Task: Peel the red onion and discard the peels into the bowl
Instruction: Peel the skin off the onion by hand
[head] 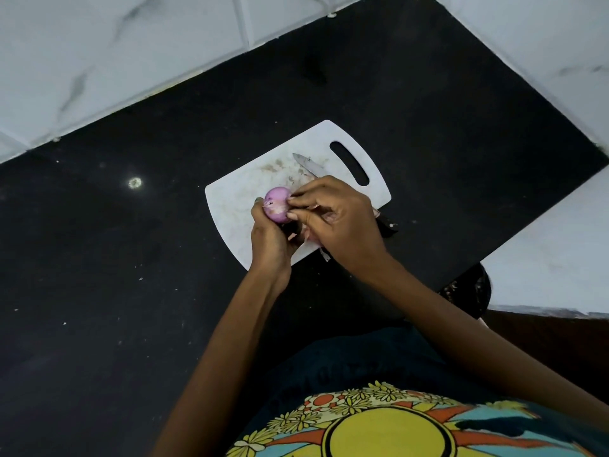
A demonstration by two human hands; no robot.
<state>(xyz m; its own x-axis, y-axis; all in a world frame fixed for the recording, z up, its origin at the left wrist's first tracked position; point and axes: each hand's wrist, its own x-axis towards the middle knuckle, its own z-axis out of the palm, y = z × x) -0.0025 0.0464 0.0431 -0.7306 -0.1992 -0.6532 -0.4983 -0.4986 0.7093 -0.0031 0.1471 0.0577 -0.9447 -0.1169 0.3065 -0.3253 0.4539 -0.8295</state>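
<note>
I hold the red onion (277,204) just above the white cutting board (244,199), a little left of the middle of the frame. My left hand (268,235) comes up from below and curls round the onion's lower left side, thumb and fingertips wrapped against it. My right hand (333,222) reaches in from the right; its thumb and forefinger are pressed together on the right edge of the onion, pinching at the skin there, with the other fingers bent behind them. The side of the onion facing me is pale purple and smooth, with a small dark nick near my left thumb.

Under my hands a few thin scraps of peel (324,255) lie at the lower edge of the board, one hanging over onto the counter (115,258). A knife (308,164) rests on the board above my right hand, its blade pointing to the upper left; its dark handle shows to the right of my right hand. The board has a slot handle at its upper right and brownish smudges near the blade. The counter is black and speckled, bordered by white marbled tiles (131,44) along the top of the frame. My patterned shirt (389,427) fills the bottom of the frame.
</note>
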